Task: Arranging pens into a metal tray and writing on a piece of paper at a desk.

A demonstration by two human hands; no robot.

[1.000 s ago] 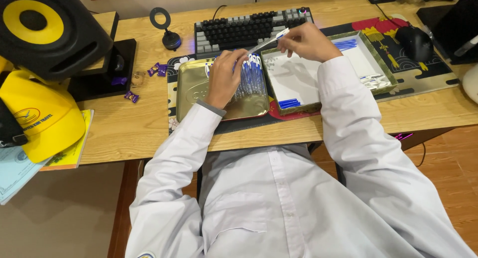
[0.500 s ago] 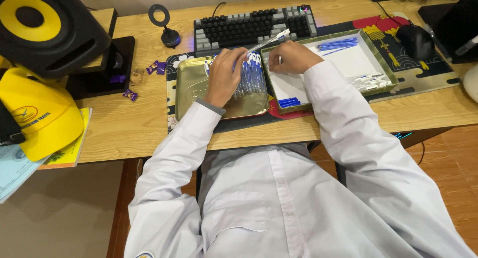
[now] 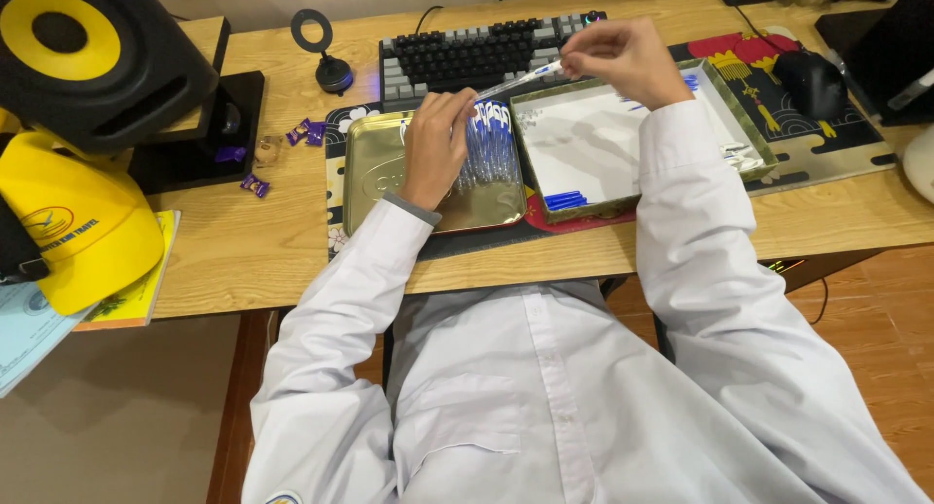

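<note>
Clear pens (image 3: 489,149) with blue caps: a row lying side by side in a shallow gold tin tray (image 3: 375,168) on the worktop. One single pen (image 3: 519,80), clear-barrelled, held tilted above, between tray and white-lined box (image 3: 593,144).

The right hand (image 3: 623,58) has been lifted up and away from the white tray (image 3: 593,149), back towards the keyboard (image 3: 486,52), after dipping lower half a second ago. The clear pen (image 3: 520,79) in its grip has been carried along, now slanting above the bundle of pens (image 3: 491,144). The left hand (image 3: 435,146) has been shifted slightly on that bundle.
</note>
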